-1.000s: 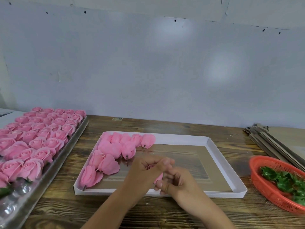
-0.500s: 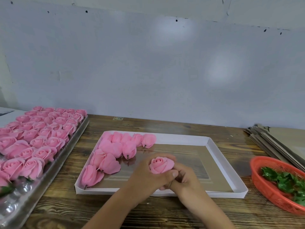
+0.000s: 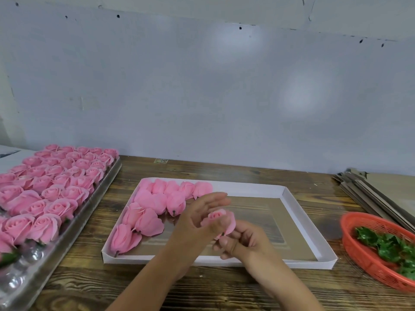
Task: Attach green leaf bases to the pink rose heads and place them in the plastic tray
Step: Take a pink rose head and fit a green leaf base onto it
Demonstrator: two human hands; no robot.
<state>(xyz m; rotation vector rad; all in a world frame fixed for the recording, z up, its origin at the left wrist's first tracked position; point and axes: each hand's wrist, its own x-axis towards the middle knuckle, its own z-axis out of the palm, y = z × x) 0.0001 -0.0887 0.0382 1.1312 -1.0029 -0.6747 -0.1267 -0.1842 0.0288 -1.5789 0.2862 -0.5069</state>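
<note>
Since half a second ago, left hand (image 3: 197,223) has opened, fingers now spread beside the rose head (image 3: 221,221). Right hand (image 3: 242,242) pinches this rose from below, over the white tray (image 3: 310,232). About ten roses (image 3: 155,209) lie left of the hands; one red basket (image 3: 368,257) stands right.

Small craft-assembly workshop: a wooden worktop (image 3: 224,288) against a bare scuffed wall (image 3: 202,97) carries batch trays of pink rose heads (image 3: 56,182) and stacked cardboard (image 3: 377,191).
</note>
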